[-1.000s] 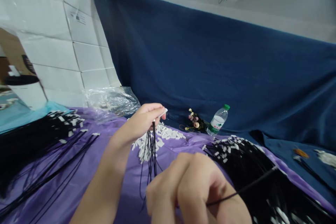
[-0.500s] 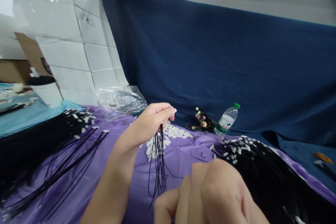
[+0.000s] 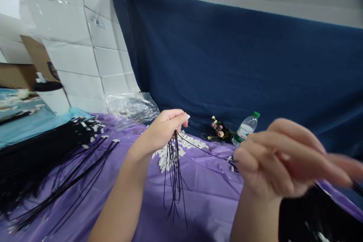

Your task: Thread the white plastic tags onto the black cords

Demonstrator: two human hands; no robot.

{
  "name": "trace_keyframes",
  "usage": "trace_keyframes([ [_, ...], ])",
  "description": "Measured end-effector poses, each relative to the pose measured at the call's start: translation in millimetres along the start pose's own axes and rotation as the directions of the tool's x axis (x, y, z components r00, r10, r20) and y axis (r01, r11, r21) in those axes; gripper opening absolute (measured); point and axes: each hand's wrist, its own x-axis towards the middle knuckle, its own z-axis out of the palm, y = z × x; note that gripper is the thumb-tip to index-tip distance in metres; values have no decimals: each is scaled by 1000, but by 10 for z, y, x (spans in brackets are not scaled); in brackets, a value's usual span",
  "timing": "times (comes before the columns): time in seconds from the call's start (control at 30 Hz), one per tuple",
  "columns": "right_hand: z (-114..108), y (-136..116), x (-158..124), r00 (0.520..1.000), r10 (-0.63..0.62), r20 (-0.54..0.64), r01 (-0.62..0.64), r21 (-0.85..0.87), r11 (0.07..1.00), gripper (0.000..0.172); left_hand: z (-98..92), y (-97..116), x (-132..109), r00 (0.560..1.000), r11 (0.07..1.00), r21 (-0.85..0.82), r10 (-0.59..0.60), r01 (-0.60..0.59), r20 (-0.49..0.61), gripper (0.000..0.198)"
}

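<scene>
My left hand (image 3: 167, 125) is closed on a bunch of thin black cords (image 3: 174, 170), whose lower ends dangle over the purple sheet. A small white plastic piece (image 3: 187, 116) pokes out at its fingertips. From this hand a single black cord (image 3: 204, 152) runs rightward to my right hand (image 3: 280, 159), which is raised and blurred by motion. The fingers of the right hand look closed around that cord, though its far end is hidden. Beneath the left hand lies a heap of white plastic pieces (image 3: 167, 157).
Black cords with white ends (image 3: 42, 155) lie piled at left, more black cords (image 3: 306, 215) at right. Behind stand a water bottle (image 3: 244, 128), small flowers (image 3: 219, 130) and a clear plastic bag (image 3: 132, 107). A white cup (image 3: 53, 96) is at far left on the purple sheet's (image 3: 210, 196) side.
My right hand has risen from low centre to the right. A single black cord now stretches between both hands. My left hand has stayed nearly still, with its cords swinging slightly.
</scene>
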Motion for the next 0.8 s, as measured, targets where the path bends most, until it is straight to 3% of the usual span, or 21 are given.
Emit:
trace_keyframes([
  [0.03,-112,-2,125,990,-113,-81,127,194,973,33,1,-3,9,1000,1000,2,-4,4,-5,31],
  [0.1,-377,39,346,972,-151,-180,210,378,902,28,7,-15,32,1000,1000,1,-7,7,-21,30],
  [0.2,-750,173,547,956,-73,-284,175,352,919,30,28,-53,82,999,999,-29,-18,17,-46,28],
  [0.3,-872,296,615,961,-36,-275,110,257,960,38,58,-98,138,998,998,-60,-32,29,-60,28],
  [0.43,-587,425,643,974,-20,-225,32,49,998,27,101,-118,189,996,994,-108,-32,23,-77,29],
  [0.53,-292,552,629,975,-38,-221,-9,-209,978,25,130,-101,194,997,984,-179,-25,12,-68,30],
  [0.67,-65,692,523,984,-140,-110,43,-614,788,20,158,-69,175,999,967,-253,-3,-10,-49,29],
  [0.8,13,742,427,985,-174,0,110,-774,623,26,175,-39,151,1000,964,-267,-1,-8,-31,29],
])
